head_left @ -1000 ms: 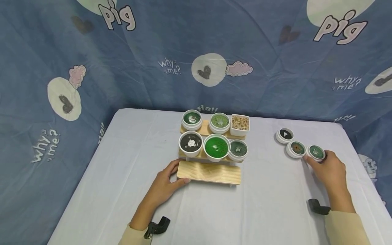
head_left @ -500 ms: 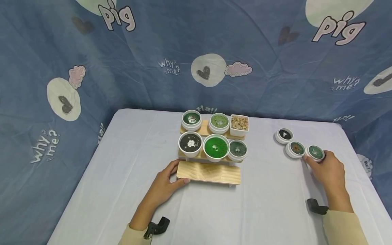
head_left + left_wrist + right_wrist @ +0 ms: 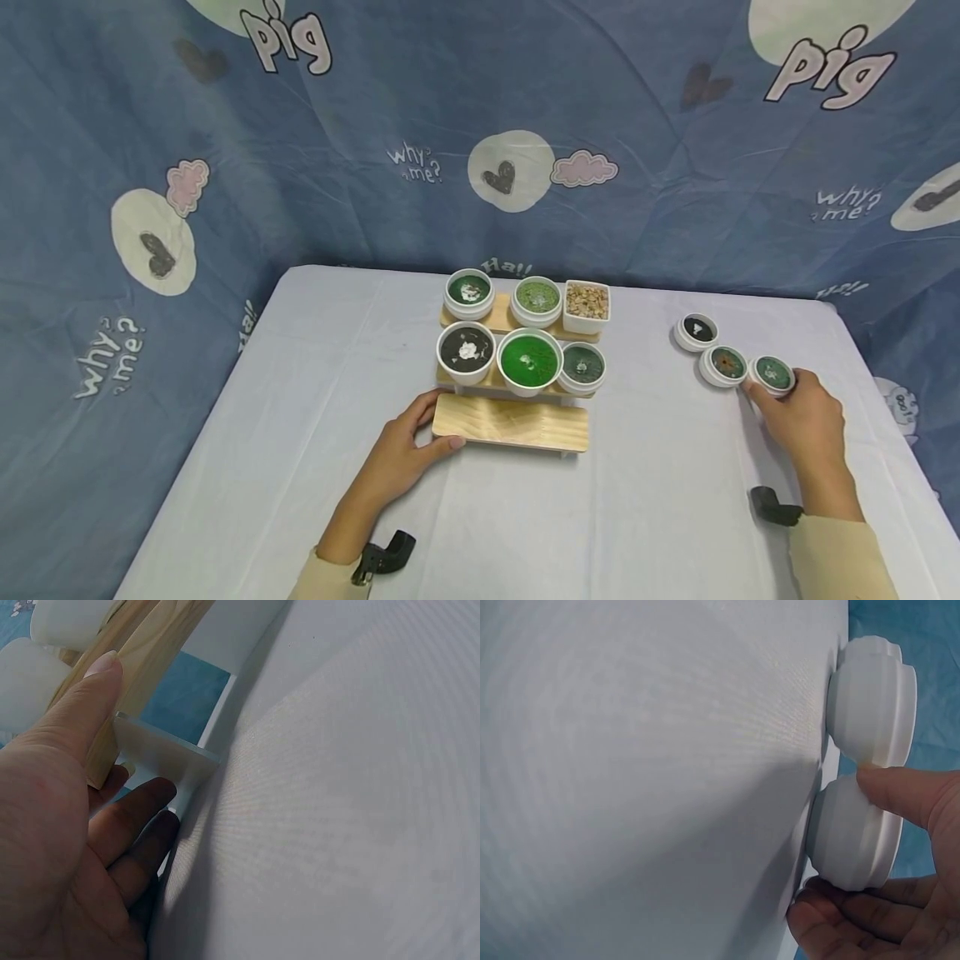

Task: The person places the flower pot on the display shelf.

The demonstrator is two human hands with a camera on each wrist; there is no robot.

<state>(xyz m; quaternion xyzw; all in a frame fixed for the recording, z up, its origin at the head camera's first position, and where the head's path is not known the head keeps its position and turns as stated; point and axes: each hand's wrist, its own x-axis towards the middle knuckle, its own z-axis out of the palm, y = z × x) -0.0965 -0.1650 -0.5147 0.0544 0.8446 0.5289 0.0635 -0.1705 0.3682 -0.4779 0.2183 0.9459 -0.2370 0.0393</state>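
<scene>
At the left end of a three-tier wooden stand, my left hand grips the lowest board. Its thumb lies on the wood in the left wrist view, with the fingers beneath, beside a pale support leg. Far to the right, my right hand holds a small white bowl with green contents between thumb and fingers. In the right wrist view this bowl appears to sit on the cloth. Right beside it is a bowl with brown and green contents, and behind that a bowl with dark contents.
The stand's middle tier carries a dark-filled bowl, a bright green one and a dull green one. On the top tier are two round bowls and a square dish of chopped bits. White cloth covers the table.
</scene>
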